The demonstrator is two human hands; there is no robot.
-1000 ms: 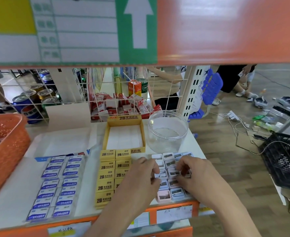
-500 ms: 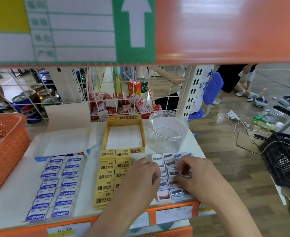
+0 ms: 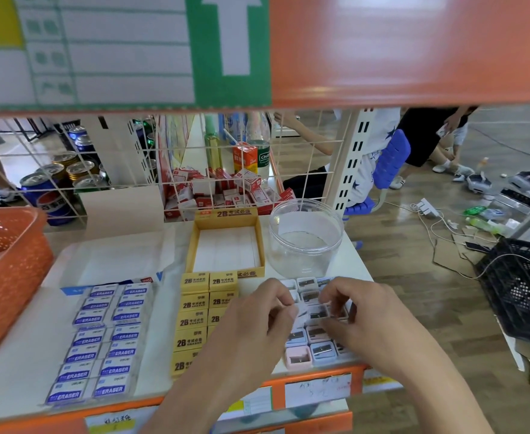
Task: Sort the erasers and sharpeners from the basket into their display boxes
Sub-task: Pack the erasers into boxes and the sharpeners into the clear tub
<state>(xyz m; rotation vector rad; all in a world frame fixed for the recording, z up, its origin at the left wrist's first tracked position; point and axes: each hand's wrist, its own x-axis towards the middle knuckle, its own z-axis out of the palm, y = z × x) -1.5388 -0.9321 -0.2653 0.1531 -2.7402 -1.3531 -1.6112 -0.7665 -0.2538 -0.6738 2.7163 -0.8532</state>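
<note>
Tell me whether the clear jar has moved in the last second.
No. The clear jar stands just right of the empty yellow box, as before.

Left hand (image 3: 251, 327), right hand (image 3: 370, 314), both curled, perhaps pinching

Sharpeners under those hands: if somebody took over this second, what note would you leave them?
Left hand pinches a tilted white sharpener; right hand, fingers curled, grip unclear. Both over the sharpeners at the shelf's front right.
Blue erasers and yellow 2B erasers lie in rows.
Yellow display box and clear jar look empty.
Left: fill them; check the orange basket.
</note>
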